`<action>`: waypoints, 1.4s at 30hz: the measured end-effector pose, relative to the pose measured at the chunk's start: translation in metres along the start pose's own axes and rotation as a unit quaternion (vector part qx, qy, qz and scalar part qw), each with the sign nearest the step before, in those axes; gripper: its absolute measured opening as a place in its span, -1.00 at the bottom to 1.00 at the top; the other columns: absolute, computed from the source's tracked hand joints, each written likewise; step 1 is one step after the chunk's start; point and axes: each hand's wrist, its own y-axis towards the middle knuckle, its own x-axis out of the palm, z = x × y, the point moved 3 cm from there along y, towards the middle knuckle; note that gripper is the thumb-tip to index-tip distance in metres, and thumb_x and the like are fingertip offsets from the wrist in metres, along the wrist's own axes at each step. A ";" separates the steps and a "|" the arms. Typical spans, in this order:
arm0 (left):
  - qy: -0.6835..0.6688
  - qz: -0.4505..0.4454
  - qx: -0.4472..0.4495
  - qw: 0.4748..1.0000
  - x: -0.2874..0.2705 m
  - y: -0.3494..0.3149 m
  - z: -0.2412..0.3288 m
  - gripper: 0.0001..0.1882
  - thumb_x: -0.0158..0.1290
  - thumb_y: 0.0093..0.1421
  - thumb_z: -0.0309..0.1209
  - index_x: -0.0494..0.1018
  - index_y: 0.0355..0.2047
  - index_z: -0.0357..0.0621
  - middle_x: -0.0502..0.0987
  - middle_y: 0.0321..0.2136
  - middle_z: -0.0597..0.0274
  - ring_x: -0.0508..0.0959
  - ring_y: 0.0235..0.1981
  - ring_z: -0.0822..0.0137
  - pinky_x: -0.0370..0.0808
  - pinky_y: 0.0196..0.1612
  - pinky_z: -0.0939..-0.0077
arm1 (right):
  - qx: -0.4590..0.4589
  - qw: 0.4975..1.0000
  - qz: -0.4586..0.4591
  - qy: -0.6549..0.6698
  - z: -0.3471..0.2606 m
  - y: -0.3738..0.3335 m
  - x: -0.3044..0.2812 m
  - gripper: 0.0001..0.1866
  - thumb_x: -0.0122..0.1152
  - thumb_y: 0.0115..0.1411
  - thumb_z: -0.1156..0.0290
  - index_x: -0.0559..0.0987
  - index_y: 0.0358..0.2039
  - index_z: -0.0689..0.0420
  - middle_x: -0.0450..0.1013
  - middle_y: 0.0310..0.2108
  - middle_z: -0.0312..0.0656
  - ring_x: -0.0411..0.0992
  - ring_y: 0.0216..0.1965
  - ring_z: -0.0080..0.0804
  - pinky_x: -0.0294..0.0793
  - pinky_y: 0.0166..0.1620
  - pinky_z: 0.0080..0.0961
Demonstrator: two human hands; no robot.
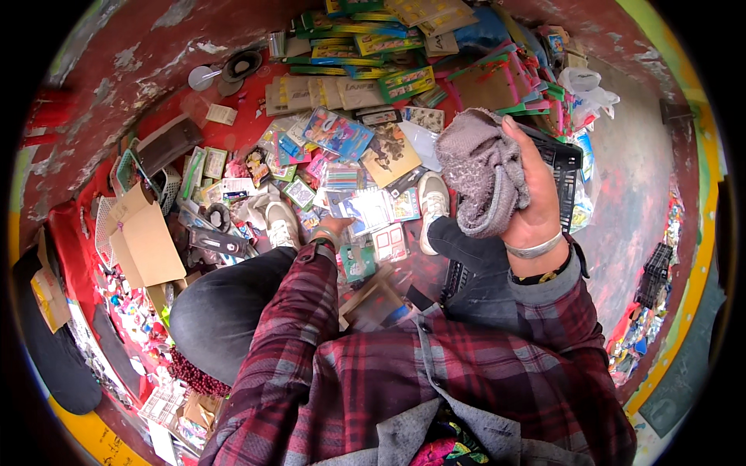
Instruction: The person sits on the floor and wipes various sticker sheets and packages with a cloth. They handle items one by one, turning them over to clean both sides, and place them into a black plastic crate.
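Note:
A crumpled grey cloth (482, 172) is gripped in my right hand (535, 203), raised above my right knee. Its fingers go behind the folds, and the thumb stands up along the cloth's edge. Lower down, between my shoes, my left hand (332, 226) holds the left edge of a flat blue-and-white packet (368, 210); most of its fingers are hidden. Beside the packet lie a red-framed white card (389, 243), a green card pack (357, 262) and a stack of thin colourful booklets (339, 177). A tan picture notebook (390, 154) rests just beyond.
Boxed packs (408, 82) and brown paper packets (325, 92) are piled at the back. A black crate (566, 167) stands to my right, near pink-edged folders (486, 81). An open cardboard box (146, 241) and a white basket (167, 186) sit left. My shoes (281, 224) flank the loose goods.

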 end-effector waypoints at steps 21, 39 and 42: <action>-0.261 -0.014 0.215 0.941 -0.166 -0.075 0.135 -0.73 0.12 -0.01 -0.45 0.49 -0.29 -0.35 0.56 -0.38 0.09 0.54 -0.41 0.30 0.45 -0.29 0.41 | -0.062 0.998 0.013 -0.027 -0.003 -0.009 -0.012 -0.76 0.13 0.14 0.32 0.49 -0.22 0.17 0.47 -0.28 -0.25 0.44 -0.26 -0.47 0.41 -0.16 -0.52; 0.504 -0.060 0.079 0.858 -0.038 -0.019 0.011 -0.52 -0.05 0.01 -0.34 0.33 0.01 0.01 0.37 -0.02 -0.04 0.37 0.02 0.07 0.25 0.09 0.19 | -0.071 0.997 0.006 -0.036 -0.004 -0.016 0.003 -0.74 0.09 0.15 0.30 0.48 -0.21 0.20 0.48 -0.29 -0.22 0.44 -0.27 -0.43 0.42 -0.16 -0.50; 0.424 0.039 0.101 0.899 -0.046 -0.007 0.022 -0.67 -0.03 0.03 -0.35 0.47 -0.16 -0.12 0.45 -0.12 0.01 0.47 -0.09 0.11 0.43 -0.07 0.30 | -0.090 0.995 0.017 -0.034 -0.007 -0.018 0.004 -0.68 0.11 0.14 0.24 0.46 -0.19 0.21 0.47 -0.28 -0.20 0.44 -0.26 -0.40 0.43 -0.15 -0.46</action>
